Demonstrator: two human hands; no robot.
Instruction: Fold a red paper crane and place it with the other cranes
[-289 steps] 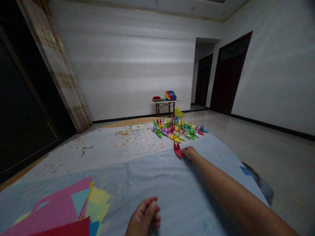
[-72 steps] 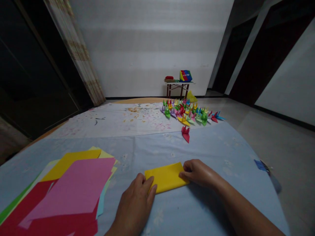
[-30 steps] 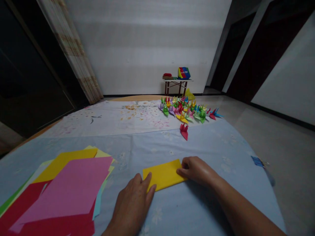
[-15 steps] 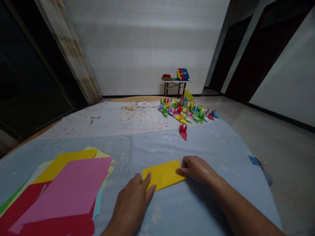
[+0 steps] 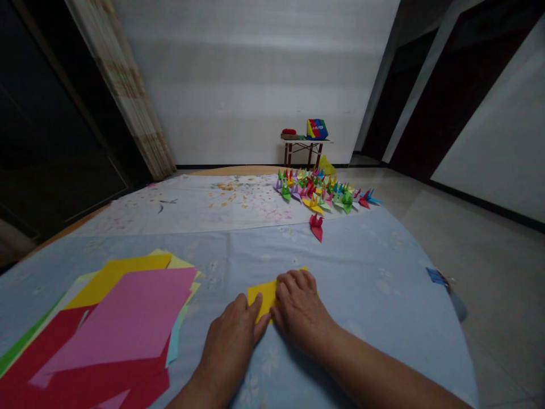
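Note:
A folded sheet of yellow paper [image 5: 263, 296] lies on the light blue tablecloth in front of me, largely covered by my hands. My left hand [image 5: 232, 335] pins its left end, thumb and forefinger on top, the other fingers curled. Over the middle and right of the paper rests my right hand [image 5: 298, 307], its fingers bent and held together, pressing down. A corner of the yellow sheet shows just beyond its knuckles. Whether the fingertips pinch a fold under that hand is hidden.
A loose stack of coloured paper sheets, pink on top [image 5: 128, 312], lies at the left. One red paper crane [image 5: 316, 227] sits ahead, before a crowd of many-coloured paper cranes [image 5: 313, 190]. A small side table [image 5: 304, 141] stands by the wall.
My right hand has moved left from the paper's right edge onto its middle, turning from a thumb-and-finger pinch to a flat press. My left hand stays at the left end.

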